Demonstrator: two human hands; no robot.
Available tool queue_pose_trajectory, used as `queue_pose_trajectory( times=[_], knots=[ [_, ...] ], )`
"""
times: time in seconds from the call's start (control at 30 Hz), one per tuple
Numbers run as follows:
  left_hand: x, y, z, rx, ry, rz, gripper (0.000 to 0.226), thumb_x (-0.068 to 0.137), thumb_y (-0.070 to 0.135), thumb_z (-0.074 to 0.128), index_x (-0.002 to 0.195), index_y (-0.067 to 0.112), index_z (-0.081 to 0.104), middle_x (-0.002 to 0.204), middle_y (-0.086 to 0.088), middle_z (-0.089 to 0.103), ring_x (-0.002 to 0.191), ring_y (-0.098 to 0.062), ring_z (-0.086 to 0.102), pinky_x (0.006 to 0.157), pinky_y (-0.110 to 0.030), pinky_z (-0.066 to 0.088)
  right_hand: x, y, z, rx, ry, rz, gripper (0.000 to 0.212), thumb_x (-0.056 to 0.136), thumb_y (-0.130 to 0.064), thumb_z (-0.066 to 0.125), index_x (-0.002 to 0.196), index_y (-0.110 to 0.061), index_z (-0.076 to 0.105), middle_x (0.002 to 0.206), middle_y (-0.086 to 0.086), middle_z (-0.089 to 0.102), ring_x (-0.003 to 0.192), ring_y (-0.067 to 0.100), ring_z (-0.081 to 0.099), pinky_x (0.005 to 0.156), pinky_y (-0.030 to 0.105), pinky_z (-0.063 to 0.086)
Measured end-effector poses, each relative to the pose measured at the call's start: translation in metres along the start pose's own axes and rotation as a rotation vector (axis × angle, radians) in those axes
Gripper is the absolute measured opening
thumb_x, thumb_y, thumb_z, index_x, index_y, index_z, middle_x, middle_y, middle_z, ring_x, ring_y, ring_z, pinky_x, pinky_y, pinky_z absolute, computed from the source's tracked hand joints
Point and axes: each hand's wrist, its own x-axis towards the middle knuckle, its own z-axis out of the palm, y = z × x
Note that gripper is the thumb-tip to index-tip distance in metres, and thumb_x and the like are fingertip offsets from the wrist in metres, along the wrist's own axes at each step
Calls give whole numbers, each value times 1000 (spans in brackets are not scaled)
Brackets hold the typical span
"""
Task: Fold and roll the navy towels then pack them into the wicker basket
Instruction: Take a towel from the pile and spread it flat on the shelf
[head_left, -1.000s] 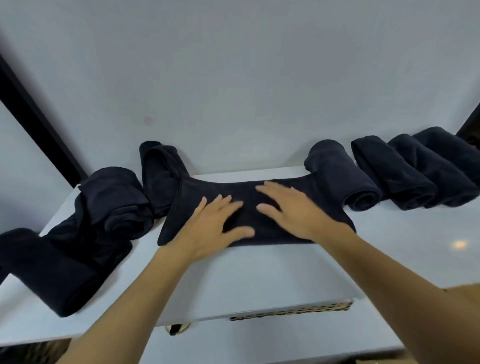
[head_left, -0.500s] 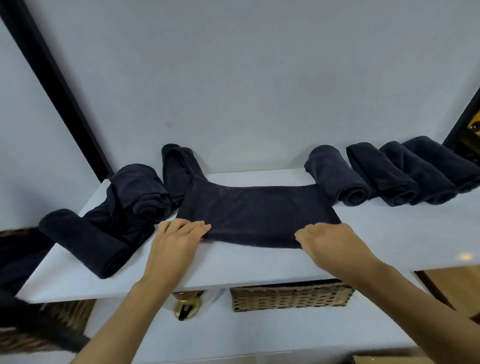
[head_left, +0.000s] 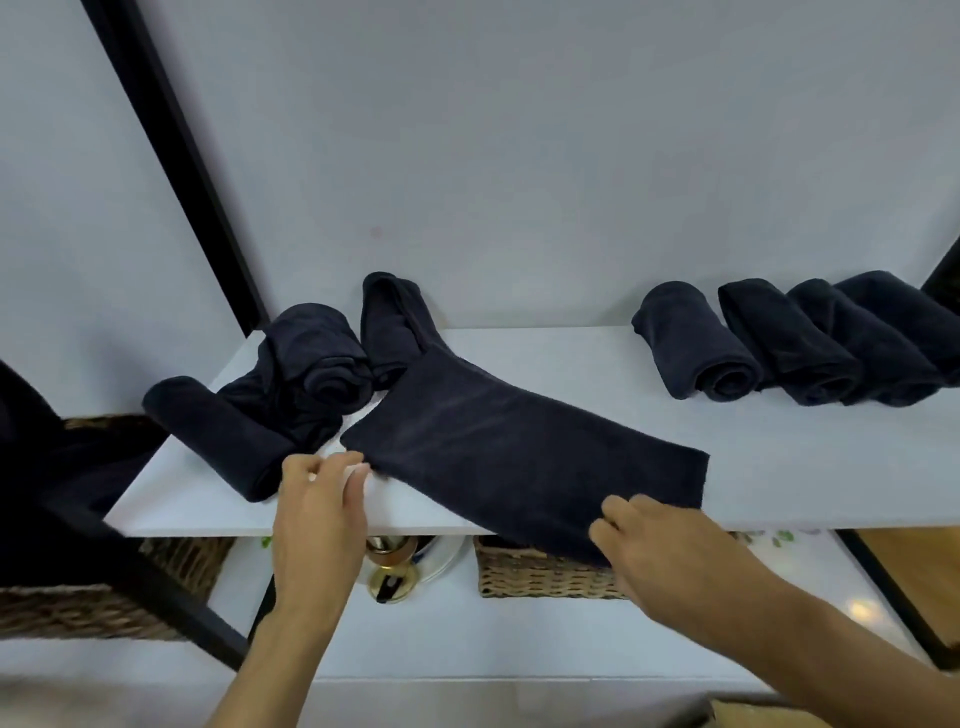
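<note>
Four rolled towels (head_left: 810, 343) are lined up at the surface's (head_left: 779, 467) back right; packing into the basket (head_left: 540, 577) seems unstarted. The folded towel (head_left: 519, 457), overhanging the front edge, is gripped by the right hand (head_left: 670, 551); the left hand's (head_left: 319, 514) hold cannot be told.

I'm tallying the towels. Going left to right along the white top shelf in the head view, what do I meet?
Long rolled navy towel at the left end → loose heap of navy towels → flat folded navy towel → row of four rolled navy towels. Left out: the leaning navy towel behind, which overlaps the heap.
</note>
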Motion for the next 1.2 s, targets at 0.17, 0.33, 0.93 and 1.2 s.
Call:
queue_pose_trajectory(
  times=[0.17,0.33,0.93,1.2],
  knots=[
    [29,32,-5,-86,-203,-223,67,94,49,54,148,15,33,126,-14,61,117,-35,55,88,-40,40,30,-23,-29,417,-275,93,46,90,-67,43,96,-25,61,96,-7,58,88,17,57,74,35,45],
    [49,55,6,-240,-220,-365,82,87,23,73,152,11,25,143,-16,47,130,-34,46,102,-41,40,108,23,2,379,-32,435,59,94,-61,43,137,-20,44,132,5,49,118,25,48,94,41,45],
    [178,142,114,-668,-298,-209,41,87,3,68,124,18,60,108,-6,66,93,-17,66,82,-29,56,178,137,21,970,239,870,39,86,-23,72,117,-7,54,103,6,63,93,24,60,82,37,52],
    [119,129,147,123,-488,427,55,103,38,40,153,17,28,163,-10,12,150,-28,10,121,-44,15,171,139,60,287,267,577,49,96,-15,57,142,-14,42,146,13,40,130,31,43,105,40,37]
  ],
)
